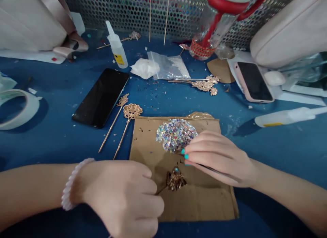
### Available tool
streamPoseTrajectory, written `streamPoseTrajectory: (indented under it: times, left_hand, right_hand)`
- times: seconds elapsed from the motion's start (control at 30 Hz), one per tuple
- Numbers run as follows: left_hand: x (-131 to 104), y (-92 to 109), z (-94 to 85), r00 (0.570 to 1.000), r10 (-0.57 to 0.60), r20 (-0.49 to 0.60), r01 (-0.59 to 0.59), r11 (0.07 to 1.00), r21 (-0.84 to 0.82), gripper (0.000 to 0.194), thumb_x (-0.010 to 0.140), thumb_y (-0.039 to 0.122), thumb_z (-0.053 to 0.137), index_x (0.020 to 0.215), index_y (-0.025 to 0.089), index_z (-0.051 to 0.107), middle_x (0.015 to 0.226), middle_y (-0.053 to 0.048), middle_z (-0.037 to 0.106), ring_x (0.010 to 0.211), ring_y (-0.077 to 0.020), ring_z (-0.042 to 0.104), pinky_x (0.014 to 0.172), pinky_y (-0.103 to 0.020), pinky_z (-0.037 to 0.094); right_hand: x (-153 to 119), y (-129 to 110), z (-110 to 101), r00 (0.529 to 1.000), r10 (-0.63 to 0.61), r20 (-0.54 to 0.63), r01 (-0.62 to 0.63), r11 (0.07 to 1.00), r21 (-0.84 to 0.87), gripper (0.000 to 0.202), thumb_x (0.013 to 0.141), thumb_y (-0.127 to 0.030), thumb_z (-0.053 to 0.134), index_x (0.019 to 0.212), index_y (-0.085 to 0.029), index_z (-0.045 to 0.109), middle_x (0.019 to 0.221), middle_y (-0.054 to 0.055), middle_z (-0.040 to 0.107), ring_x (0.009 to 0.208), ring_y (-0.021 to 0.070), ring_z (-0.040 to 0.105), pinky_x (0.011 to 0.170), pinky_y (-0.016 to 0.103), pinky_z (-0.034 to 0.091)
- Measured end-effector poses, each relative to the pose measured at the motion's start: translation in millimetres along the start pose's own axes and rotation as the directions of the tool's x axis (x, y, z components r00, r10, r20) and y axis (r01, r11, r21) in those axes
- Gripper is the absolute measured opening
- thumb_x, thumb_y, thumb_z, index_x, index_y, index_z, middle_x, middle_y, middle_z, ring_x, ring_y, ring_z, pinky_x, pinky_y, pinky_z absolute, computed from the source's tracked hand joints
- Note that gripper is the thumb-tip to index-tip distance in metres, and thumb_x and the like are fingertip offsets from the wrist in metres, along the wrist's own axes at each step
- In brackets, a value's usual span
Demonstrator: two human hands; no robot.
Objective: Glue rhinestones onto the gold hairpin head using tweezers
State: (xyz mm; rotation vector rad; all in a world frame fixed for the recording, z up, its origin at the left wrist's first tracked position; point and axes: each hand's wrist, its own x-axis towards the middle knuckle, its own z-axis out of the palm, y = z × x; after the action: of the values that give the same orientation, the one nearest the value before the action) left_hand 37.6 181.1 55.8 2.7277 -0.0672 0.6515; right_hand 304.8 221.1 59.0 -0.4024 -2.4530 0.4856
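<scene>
My left hand (pixel 125 197) is closed around the stem of a gold flower hairpin (pixel 176 179). Its flower head, with a small blue-green stone in it, is held over a piece of brown cardboard (pixel 201 204). Between the thumb and fingers of my right hand (pixel 219 156) is a pair of thin metal tweezers (pixel 212 169). Their tip is at the lower edge of a pile of shiny multicoloured sequin-like chips (pixel 176 134) lying on the cardboard. Whether the tips hold a chip is too small to tell.
Left of the cardboard lie two gold hairpins (pixel 132 110) and a black phone (pixel 100 98). Behind are a glue bottle (pixel 119 52), a plastic bag (pixel 170 67), more hairpins (pixel 204 84) and a red-trimmed cup (pixel 204 40). Another glue bottle (pixel 276 119) and a pink phone (pixel 254 82) lie right; a tape roll (pixel 33 110) left.
</scene>
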Motion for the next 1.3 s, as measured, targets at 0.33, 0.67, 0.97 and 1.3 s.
streamPoseTrajectory:
  times: [0.33,0.67,0.97,1.3]
  left_hand:
    - [-2,-1,-0.9,0.997,-0.041,0.073,0.039,0.999,0.026,0.034,0.087,0.012,0.059,0.055,0.02,0.051,0.056,0.001,0.041,0.047,-0.0134,0.036,0.039,-0.035,0.03]
    - [-2,-4,0.5,0.998,-0.034,0.05,0.029,0.995,0.093,0.038,0.088,0.01,0.053,0.052,0.02,0.049,0.052,0.002,0.041,0.046,-0.0127,0.039,0.041,-0.034,0.032]
    - [-2,-7,3.2,0.998,-0.056,0.041,0.051,0.991,0.123,0.033,0.084,0.014,0.065,0.056,0.021,0.051,0.054,0.003,0.047,0.05,-0.012,0.044,0.044,-0.033,0.034]
    - [1,-6,-1.6,0.995,-0.072,0.067,0.067,0.994,0.084,0.035,0.085,0.012,0.065,0.055,0.02,0.05,0.054,0.003,0.043,0.048,-0.012,0.04,0.042,-0.032,0.033]
  right_hand:
    - [-2,13,7,0.972,0.169,-0.164,-0.167,0.986,0.027,0.017,0.089,-0.006,0.07,0.097,-0.021,0.065,0.088,0.003,0.074,0.084,0.0166,0.072,0.079,0.033,0.06]
    - [0,12,4,0.978,0.094,-0.185,-0.083,0.994,0.068,0.016,0.09,-0.006,0.069,0.097,-0.02,0.066,0.085,0.005,0.075,0.081,0.0169,0.073,0.075,0.033,0.061]
    - [-4,9,2,0.995,0.023,-0.099,-0.023,1.0,0.006,0.02,0.089,-0.006,0.07,0.104,-0.02,0.068,0.094,0.003,0.076,0.086,0.0148,0.073,0.082,0.031,0.062]
    - [0,10,3,0.99,0.089,-0.107,-0.092,0.995,-0.03,0.017,0.091,-0.006,0.068,0.103,-0.019,0.066,0.094,0.005,0.076,0.087,0.0158,0.073,0.085,0.031,0.06]
